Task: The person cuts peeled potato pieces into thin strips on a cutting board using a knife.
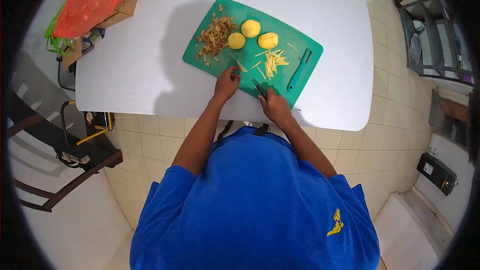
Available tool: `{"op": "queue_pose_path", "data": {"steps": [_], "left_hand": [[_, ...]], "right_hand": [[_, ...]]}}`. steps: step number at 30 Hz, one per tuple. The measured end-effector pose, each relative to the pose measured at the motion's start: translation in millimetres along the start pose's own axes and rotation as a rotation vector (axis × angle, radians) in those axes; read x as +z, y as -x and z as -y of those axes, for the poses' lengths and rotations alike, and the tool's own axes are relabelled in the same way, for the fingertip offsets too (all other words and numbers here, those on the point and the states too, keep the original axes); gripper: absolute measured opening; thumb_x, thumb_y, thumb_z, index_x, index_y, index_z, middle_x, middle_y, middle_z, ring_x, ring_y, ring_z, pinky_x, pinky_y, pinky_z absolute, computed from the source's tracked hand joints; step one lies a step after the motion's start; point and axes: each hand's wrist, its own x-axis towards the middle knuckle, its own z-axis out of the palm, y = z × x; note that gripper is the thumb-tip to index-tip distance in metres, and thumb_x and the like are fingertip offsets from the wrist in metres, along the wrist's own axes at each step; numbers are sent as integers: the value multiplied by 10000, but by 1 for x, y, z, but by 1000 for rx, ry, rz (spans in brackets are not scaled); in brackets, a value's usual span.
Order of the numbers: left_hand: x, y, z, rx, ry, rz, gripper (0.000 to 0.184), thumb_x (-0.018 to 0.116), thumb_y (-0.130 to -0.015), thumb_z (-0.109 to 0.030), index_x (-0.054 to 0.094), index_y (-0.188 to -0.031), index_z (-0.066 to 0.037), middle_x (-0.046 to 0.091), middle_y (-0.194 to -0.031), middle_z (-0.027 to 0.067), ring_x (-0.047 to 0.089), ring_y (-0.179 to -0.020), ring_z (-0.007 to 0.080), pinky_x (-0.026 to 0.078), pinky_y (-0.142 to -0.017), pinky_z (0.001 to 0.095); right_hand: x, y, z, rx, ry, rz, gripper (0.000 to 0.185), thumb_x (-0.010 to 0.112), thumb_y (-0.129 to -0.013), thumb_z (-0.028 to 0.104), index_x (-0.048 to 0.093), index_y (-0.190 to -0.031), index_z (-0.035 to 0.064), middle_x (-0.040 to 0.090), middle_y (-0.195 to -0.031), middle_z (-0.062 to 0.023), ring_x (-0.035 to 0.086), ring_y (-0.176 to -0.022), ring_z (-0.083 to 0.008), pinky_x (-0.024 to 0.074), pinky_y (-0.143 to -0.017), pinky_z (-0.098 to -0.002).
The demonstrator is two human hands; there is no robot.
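Observation:
My right hand [274, 106] grips a kitchen knife [259, 88] by its dark handle, the blade pointing up and left over the green cutting board [306, 49]. My left hand [227, 85] is at the board's near edge, its fingers curled in. Close to those fingertips, along the blade, lies a thin potato slice [242, 67]; whether the fingers pinch it I cannot tell. Thin potato sticks [274, 63] lie in a loose pile beyond the knife. Three peeled potatoes [251, 28] sit farther back, beside a heap of brown peelings [216, 36].
A green-handled peeler [299, 72] rests at the board's right side. The board lies on a white table [130, 65]. At the table's back left are a cardboard box [122, 7] and a red plastic bag [90, 0]. A dark rack [432, 37] stands off to the right.

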Motion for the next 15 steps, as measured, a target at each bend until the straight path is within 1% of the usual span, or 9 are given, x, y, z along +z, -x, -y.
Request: {"op": "queue_pose_path", "data": {"steps": [1,4,7,10,13,15], "left_hand": [[1,-2,4,13,-9,-9,320,618,-848,-227,592,-1118,-57,642,-808,137,626,-785,275,480,-721,376],[2,-9,8,-115,151,22,372,592,-882,-299,591,-1127,-19,659,-866,146,630,-763,260,480,-719,368],[1,-13,1,-198,214,21,429,577,-896,-356,595,-1115,12,669,-898,144,624,-703,212,481,-661,341],[-8,-22,-5,-294,222,151,466,589,-883,-400,605,-1094,15,651,-848,120,601,-644,170,468,-591,315],[-20,-25,-19,-481,367,261,499,598,-856,-474,583,-1098,-38,572,-824,43,533,-674,133,436,-599,275],[-23,-27,-25,-468,261,317,532,607,-833,-515,557,-1099,-57,540,-793,29,505,-650,129,425,-609,266]], "right_hand": [[2,0,-1,-16,-5,-22,332,565,-899,300,467,-969,-10,616,-748,-286,612,-711,-471,491,-626,-549],[8,-1,-2,-26,-9,-48,317,567,-899,287,460,-955,-6,616,-737,-288,611,-700,-475,490,-617,-550],[12,1,4,31,-11,-33,322,578,-890,284,471,-961,-11,623,-751,-273,623,-722,-455,504,-642,-535],[9,0,7,64,1,-19,328,583,-886,281,476,-967,-18,627,-763,-267,628,-740,-448,513,-659,-525],[6,-3,3,56,1,8,333,582,-888,282,475,-972,-22,629,-774,-269,629,-751,-451,516,-666,-522],[7,-4,0,48,5,17,335,579,-891,285,472,-973,-22,630,-777,-269,629,-751,-451,516,-666,-522]]}}
